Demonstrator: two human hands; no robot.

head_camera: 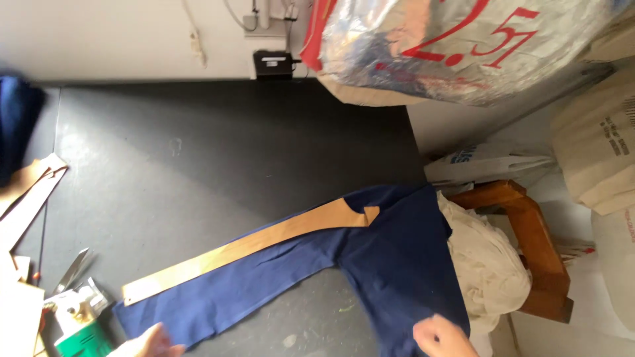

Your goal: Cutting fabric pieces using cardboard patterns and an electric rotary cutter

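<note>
One navy cloth point(370, 264) lies lower centre, with one long tan paper pattern strip point(245, 248) on it. Two hands show at the bottom edge. One pair of scissors point(71, 270) sits lower left, one wooden stool point(529, 244) right, one silvery bag point(456, 46) upper right.

left hand point(149, 342): bare, no glove, partly cropped | right hand point(444, 337): bare, no sleeve visible

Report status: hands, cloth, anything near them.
Left hand and right hand on navy cloth. Brown paper pattern along its edge. Scissors near left hand.
</note>
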